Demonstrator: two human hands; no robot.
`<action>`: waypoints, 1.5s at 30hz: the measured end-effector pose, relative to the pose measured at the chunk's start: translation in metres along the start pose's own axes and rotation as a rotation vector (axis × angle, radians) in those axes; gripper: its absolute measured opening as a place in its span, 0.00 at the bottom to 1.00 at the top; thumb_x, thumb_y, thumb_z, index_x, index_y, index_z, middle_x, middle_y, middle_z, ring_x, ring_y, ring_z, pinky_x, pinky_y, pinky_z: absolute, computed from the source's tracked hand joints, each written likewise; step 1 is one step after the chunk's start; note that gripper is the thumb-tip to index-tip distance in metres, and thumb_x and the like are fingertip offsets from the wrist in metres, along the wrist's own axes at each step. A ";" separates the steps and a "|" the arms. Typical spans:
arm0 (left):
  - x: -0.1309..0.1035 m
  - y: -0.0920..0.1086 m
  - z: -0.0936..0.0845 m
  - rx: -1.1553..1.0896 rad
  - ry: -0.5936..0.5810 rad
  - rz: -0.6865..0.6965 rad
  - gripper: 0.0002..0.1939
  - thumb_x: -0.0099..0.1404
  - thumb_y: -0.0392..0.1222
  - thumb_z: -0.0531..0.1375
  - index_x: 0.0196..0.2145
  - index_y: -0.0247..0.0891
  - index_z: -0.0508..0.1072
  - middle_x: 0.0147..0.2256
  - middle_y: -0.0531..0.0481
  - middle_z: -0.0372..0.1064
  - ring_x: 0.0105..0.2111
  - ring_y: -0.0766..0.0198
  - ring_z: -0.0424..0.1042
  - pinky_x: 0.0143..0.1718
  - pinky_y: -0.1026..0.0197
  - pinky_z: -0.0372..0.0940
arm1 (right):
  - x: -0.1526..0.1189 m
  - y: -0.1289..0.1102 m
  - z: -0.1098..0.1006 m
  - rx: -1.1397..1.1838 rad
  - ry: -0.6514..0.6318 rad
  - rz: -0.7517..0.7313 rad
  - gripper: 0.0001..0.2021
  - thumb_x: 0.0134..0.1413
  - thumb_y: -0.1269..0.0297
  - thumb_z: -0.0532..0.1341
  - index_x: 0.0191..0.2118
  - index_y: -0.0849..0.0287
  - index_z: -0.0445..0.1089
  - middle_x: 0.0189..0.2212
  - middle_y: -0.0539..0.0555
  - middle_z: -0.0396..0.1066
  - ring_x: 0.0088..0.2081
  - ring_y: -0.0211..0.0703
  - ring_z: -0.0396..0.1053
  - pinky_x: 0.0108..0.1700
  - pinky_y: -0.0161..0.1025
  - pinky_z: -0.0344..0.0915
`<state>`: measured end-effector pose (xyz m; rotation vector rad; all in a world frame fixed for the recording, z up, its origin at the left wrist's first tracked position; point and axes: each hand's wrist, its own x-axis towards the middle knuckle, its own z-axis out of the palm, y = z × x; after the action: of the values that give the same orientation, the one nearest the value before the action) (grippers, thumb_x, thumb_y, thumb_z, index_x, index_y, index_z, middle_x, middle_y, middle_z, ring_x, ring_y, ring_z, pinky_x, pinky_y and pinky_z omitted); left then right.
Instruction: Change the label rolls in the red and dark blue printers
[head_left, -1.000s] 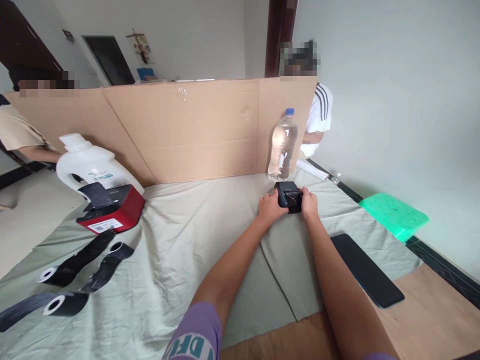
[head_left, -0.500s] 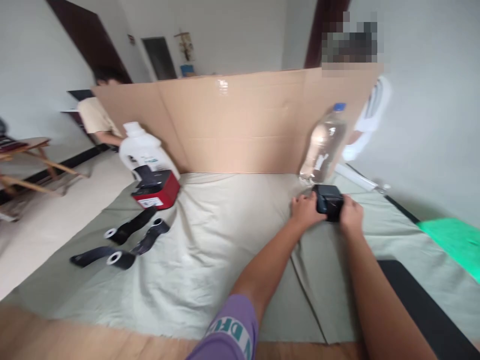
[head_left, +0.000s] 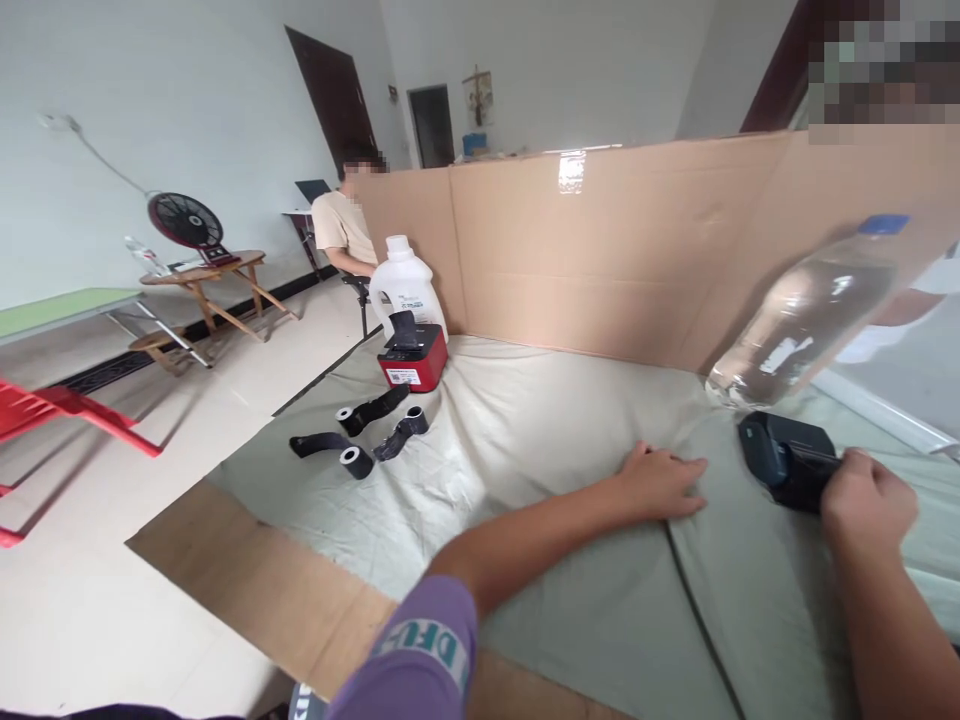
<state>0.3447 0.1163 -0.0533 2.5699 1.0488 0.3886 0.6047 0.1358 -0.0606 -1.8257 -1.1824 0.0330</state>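
My left hand point(head_left: 664, 482) lies on the cloth with its fingers spread, apart from the black device. At the right, my right hand point(head_left: 870, 495) has its fingers closed on the side of the black device point(head_left: 795, 455), which has a cable trailing over the cloth. Behind the device a clear bottle point(head_left: 814, 310) with a blue cap leans against the cardboard. On the left stand a red and black box point(head_left: 420, 365) and a white jug point(head_left: 409, 285). Several black rolls point(head_left: 357, 461) with loose strips lie in front of the box.
A cardboard sheet point(head_left: 600, 260) stands along the far edge of the cloth-covered table point(head_left: 525, 420). A person point(head_left: 341, 225) sits behind it at the left; another is partly hidden at the right. A fan point(head_left: 186, 220) stands on a wooden stool point(head_left: 206, 275).
The view has turned left. My left hand has let go of the black device and moved left onto the cloth. My right hand stays on the device.
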 end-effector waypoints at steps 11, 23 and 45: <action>-0.289 -0.197 -0.228 -0.377 1.054 -0.786 0.15 0.68 0.41 0.57 0.50 0.37 0.74 0.53 0.45 0.73 0.55 0.58 0.69 0.58 0.56 0.61 | -0.094 -0.176 0.058 0.086 -0.269 -0.254 0.25 0.53 0.49 0.54 0.54 0.49 0.74 0.45 0.62 0.77 0.37 0.62 0.75 0.49 0.60 0.67; -0.302 -0.310 -0.235 -0.856 0.918 -0.947 0.19 0.61 0.41 0.63 0.51 0.39 0.75 0.49 0.44 0.77 0.48 0.60 0.75 0.50 0.57 0.68 | -0.238 -0.388 0.303 0.767 -0.958 -0.130 0.38 0.49 0.59 0.65 0.67 0.55 0.58 0.67 0.58 0.58 0.66 0.56 0.59 0.65 0.54 0.58; -0.199 -0.126 -0.157 -0.782 0.794 -0.265 0.34 0.62 0.46 0.66 0.64 0.41 0.67 0.60 0.51 0.67 0.59 0.52 0.69 0.62 0.53 0.63 | -0.180 -0.266 0.116 0.718 -0.580 -0.463 0.46 0.57 0.49 0.64 0.73 0.53 0.39 0.71 0.60 0.47 0.70 0.57 0.49 0.69 0.56 0.50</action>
<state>0.0711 0.0913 0.0135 1.5493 1.1275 1.4726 0.2669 0.1113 -0.0165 -0.8999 -1.6893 0.6694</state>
